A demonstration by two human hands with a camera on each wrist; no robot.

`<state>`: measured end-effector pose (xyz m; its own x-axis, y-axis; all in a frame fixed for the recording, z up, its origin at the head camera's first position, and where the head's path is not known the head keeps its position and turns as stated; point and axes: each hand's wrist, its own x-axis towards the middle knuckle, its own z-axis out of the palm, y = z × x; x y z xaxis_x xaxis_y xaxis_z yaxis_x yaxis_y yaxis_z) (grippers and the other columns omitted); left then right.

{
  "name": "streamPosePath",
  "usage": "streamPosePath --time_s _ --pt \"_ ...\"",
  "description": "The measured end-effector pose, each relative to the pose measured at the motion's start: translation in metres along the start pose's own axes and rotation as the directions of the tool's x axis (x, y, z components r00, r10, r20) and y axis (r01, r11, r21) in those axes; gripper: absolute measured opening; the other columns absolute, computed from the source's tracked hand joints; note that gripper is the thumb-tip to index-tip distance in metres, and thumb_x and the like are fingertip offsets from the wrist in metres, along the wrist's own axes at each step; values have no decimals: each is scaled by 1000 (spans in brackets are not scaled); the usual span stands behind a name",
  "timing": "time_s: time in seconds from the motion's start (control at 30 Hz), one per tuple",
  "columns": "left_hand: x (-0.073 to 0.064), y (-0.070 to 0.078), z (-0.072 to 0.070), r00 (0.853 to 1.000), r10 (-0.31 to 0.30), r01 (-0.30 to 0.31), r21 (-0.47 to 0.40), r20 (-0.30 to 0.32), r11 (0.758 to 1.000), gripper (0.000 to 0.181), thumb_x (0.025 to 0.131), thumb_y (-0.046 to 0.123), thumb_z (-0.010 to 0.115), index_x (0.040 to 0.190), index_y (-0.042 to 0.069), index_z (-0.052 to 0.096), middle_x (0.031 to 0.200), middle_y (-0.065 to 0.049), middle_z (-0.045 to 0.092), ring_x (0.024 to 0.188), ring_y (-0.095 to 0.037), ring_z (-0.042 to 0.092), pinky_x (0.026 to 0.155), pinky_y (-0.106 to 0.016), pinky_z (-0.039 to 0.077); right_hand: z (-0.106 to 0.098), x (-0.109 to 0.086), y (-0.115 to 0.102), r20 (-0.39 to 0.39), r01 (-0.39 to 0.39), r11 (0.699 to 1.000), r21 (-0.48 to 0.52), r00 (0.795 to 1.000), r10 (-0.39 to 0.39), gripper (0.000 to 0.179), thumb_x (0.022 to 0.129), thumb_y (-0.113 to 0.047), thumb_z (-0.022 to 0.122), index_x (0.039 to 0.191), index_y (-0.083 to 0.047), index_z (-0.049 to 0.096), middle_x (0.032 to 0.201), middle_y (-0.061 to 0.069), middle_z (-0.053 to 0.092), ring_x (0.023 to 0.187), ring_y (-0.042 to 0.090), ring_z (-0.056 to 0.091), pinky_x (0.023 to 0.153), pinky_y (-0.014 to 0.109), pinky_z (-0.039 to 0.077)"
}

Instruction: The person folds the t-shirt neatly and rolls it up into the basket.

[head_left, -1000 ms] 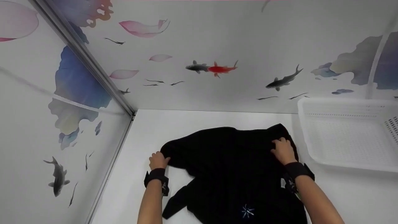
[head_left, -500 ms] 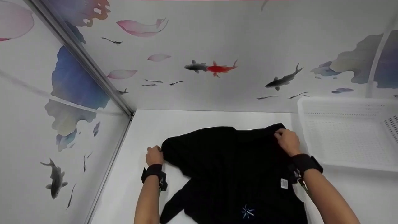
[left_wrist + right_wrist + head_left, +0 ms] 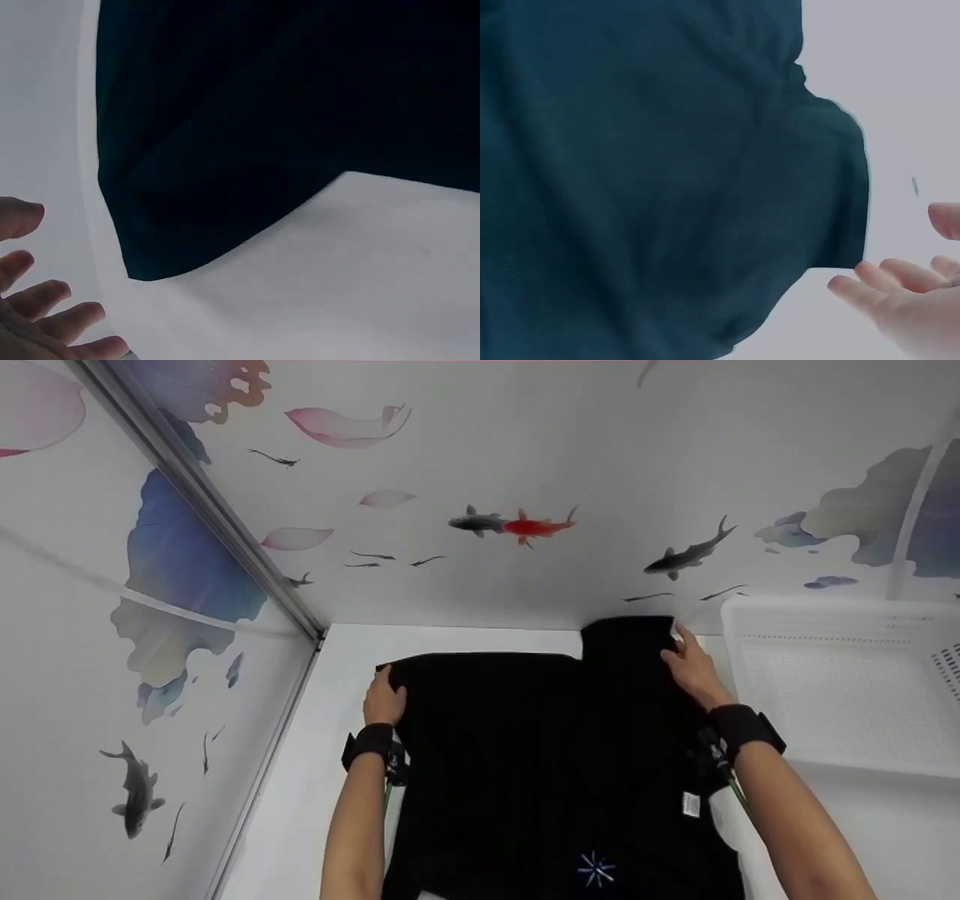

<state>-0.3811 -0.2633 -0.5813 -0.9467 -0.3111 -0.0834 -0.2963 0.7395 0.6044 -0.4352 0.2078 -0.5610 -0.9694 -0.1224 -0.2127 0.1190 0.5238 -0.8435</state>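
A black garment (image 3: pixel 510 750) lies spread on the white table, with a pale star-shaped mark (image 3: pixel 596 870) and a small white tag (image 3: pixel 691 805). My left hand (image 3: pixel 384 697) is at its far left corner; in the left wrist view the fingers (image 3: pixel 67 322) are spread, beside the cloth's edge. At the far right corner, which sticks out beyond the rest of the far edge, is my right hand (image 3: pixel 691 666). The right wrist view shows its fingers (image 3: pixel 866 295) extended, with fingertips right at the cloth's corner. Both wrists wear black bands.
A white perforated plastic basket (image 3: pixel 840 690) stands on the table at the right. White panels (image 3: pixel 480 585) painted with fish and petals rise behind and at the left, joined by a metal corner strip (image 3: pixel 202 502).
The garment's folded left part has been spread out flat, and its far edge lies farther away. Both hands have moved away from the body, the left one with the left corner.
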Motion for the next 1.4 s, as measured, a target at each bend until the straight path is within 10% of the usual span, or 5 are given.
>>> streamPosePath --time_s 0.5,0.67,0.87,1.1,1.4 --pt "-89 -51 31 981 194 -194 -14 -11 981 40 93 0 59 130 -11 52 123 -32 53 111 -47 52 93 -53 45 42 -109 64 -130 122 953 -278 978 -163 47 95 -2 56 134 18 41 132 43 42 121 57 40 102 62 33" --pt "-133 -76 37 989 139 -140 -23 -48 990 31 90 -6 59 120 -15 55 99 -24 58 92 -40 59 82 -49 50 58 -164 95 -283 94 936 -339 939 -197 37 91 -4 60 121 17 52 115 43 49 104 59 46 86 64 41" --pt "-173 -89 31 999 30 -27 -78 38 997 23 87 6 69 101 -10 62 78 -14 62 72 -30 61 67 -42 50 74 -215 116 -295 -120 930 -347 955 13 46 93 -14 60 123 18 48 117 43 44 104 59 44 79 65 42" --pt "-183 -107 38 990 -11 20 -66 143 998 31 87 20 73 89 -9 62 83 -18 63 73 -28 62 66 -39 51 87 -242 114 -259 -216 933 -289 955 141 43 93 -12 58 115 24 48 107 42 55 97 56 55 79 60 47" --pt "-204 -104 6 989 -140 147 -156 53 977 39 97 12 47 122 -17 46 116 -38 56 104 -48 58 86 -54 48 66 -254 122 -348 -177 945 -274 934 74 27 94 -4 53 109 19 52 101 41 57 85 50 59 71 55 46"
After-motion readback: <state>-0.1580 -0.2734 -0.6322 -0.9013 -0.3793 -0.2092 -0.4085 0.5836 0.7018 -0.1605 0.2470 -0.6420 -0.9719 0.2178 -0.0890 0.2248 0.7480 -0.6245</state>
